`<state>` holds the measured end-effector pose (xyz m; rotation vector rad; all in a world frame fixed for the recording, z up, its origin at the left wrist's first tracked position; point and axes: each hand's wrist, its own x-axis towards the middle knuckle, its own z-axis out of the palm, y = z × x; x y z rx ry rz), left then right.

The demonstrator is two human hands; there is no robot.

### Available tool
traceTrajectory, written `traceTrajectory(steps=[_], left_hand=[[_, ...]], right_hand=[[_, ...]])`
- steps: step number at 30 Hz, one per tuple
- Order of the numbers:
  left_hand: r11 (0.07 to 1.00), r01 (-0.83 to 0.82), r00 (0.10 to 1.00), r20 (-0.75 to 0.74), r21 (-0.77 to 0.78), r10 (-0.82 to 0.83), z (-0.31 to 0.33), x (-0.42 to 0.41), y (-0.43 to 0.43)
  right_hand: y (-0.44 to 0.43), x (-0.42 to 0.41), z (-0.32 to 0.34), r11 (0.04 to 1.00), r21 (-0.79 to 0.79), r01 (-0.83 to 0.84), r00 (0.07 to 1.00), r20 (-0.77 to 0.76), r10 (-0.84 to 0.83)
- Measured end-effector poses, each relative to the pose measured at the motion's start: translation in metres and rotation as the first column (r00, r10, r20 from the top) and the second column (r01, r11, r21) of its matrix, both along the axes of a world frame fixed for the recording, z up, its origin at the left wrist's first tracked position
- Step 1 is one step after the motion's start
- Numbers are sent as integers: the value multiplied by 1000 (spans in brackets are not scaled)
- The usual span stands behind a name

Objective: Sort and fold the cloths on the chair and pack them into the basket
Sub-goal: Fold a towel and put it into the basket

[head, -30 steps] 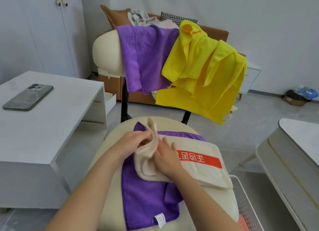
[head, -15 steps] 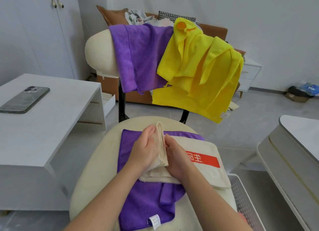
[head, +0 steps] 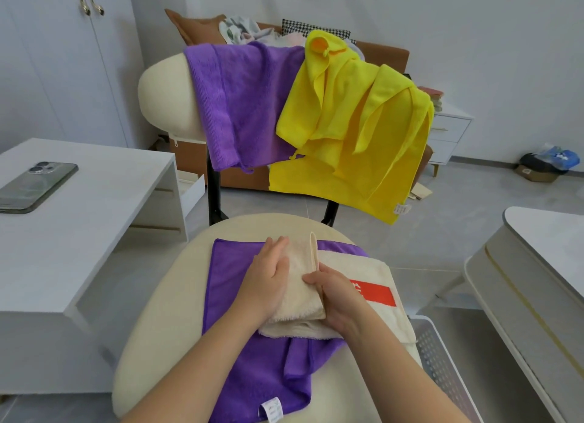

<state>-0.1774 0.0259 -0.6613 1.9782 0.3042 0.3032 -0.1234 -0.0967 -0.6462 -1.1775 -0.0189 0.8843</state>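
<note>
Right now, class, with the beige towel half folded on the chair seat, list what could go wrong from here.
1. The beige fluffy towel with a red patch lies on the flat purple microfibre cloth; lifting it may drag that cloth off the cream chair seat.
2. Its fold ridge stands upright between the left hand and right hand; released, it may spring open.

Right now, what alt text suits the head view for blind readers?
Two hands fold a beige towel on a purple cloth on the chair seat: the left hand presses it flat, the right hand grips the fold. A second purple cloth and a yellow cloth drape the backrest.
</note>
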Motion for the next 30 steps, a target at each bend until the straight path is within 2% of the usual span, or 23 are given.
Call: traceTrajectory(steps=[3, 8, 13, 17, 20, 24, 26, 27, 28, 29, 30], left_hand=[[979, 65, 997, -60, 195, -54, -5, 5, -4], [947, 114, 990, -111, 302, -84, -6, 9, -6], [944, 130, 988, -120, 305, -97, -2, 12, -2], [917, 198, 967, -223, 347, -125, -3, 11, 1], [922, 202, 973, -171, 331, -152, -2, 12, 3], [918, 241, 965, -181, 317, -191, -6, 12, 3], [957, 189, 977, -135, 219, -163, -8, 12, 2], [986, 122, 990, -90, 113, -112, -10, 13, 3], [999, 40, 998, -46, -38, -41, -7, 13, 4], [974, -47, 999, -26, -224, 42, -5, 15, 8], [903, -123, 992, -29, -412, 121, 0, 15, 12]], right_hand=[[-2, 0, 1, 999, -44, 3, 998, 66, 0], [-4, 3, 1, 993, -108, 36, 994, 103, -25], [-5, 5, 0, 991, -103, 87, 988, 139, -72], [-9, 7, 0, 984, -140, 109, 990, 100, -95], [-12, 8, 3, 982, -153, 111, 990, 105, -96], [-15, 9, 3, 995, -88, 44, 997, -65, -50], [-17, 7, 6, 1000, -19, -8, 992, -127, 6], [-17, 6, 9, 999, 43, -27, 990, -137, 33], [-15, 5, 13, 991, 131, -41, 991, -124, 58], [-13, 3, 17, 976, 207, -66, 992, -95, 87], [-9, -1, 19, 966, 228, -121, 990, -43, 134]])
